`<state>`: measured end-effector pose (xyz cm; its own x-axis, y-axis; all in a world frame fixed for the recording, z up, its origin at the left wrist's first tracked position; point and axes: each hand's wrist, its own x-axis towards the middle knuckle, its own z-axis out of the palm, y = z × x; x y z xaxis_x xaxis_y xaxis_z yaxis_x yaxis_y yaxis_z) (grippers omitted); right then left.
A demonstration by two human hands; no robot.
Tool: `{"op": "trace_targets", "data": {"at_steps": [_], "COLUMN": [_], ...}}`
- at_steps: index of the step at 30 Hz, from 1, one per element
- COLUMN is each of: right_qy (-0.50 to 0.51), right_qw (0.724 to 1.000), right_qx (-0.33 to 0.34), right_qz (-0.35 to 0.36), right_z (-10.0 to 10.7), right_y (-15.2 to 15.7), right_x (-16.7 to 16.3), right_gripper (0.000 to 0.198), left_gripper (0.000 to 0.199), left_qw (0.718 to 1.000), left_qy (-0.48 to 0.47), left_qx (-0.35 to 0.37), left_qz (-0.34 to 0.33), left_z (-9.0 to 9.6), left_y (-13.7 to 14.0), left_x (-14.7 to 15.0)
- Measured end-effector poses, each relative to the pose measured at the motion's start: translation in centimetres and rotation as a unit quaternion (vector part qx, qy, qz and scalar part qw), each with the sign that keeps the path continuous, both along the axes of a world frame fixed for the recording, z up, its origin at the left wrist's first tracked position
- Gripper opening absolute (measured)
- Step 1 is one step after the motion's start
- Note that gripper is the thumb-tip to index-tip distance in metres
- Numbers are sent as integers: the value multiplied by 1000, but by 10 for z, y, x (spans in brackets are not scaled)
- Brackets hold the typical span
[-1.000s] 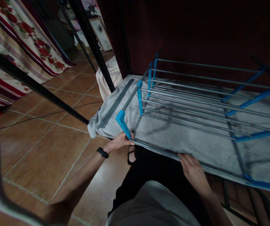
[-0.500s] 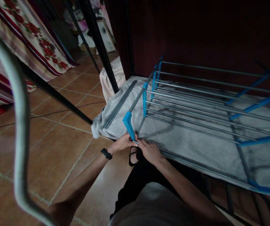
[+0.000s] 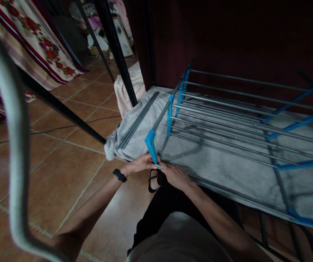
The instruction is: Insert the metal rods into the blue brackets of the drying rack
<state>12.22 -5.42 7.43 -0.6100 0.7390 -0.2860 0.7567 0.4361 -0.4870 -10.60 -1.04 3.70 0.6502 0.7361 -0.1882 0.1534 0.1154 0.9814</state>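
Note:
A rack of grey metal tubes with blue plastic side pieces lies on a grey cloth. At its near left corner a blue plastic bracket slants down from a grey tube. My left hand, with a black band on the wrist, is closed on the bracket's lower end. From the other side my right hand pinches the end of a metal tube at the foot of that bracket. Fingers hide most of the joint between tube and bracket.
Several loose grey tubes lie on the cloth to the left. A black metal post and a slanting black bar stand beside it. A pale curved pipe crosses the left foreground. A thin cable runs over the tiled floor.
The bracket and its tube have shifted slightly right and down, with both hands still at its lower end. The view has also moved a little.

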Motion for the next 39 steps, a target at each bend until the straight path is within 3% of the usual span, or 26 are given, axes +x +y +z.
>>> {"op": "trace_targets", "data": {"at_steps": [18, 26, 39], "right_qy": [61, 78, 29], "right_qw": [997, 996, 999], "right_qx": [-45, -36, -25], "right_qz": [9, -6, -12], "right_z": [-3, -8, -17], "right_y": [13, 13, 12], "right_x": [7, 7, 4], "right_gripper": [44, 47, 41], "left_gripper": [35, 29, 27], "left_qw": [992, 961, 950], "left_qy": [50, 117, 129], "left_qx": [111, 219, 227], "left_qz": [28, 123, 169], "left_z": [-11, -22, -34], "left_y": [7, -12, -25], "left_x": [-1, 1, 6]}}
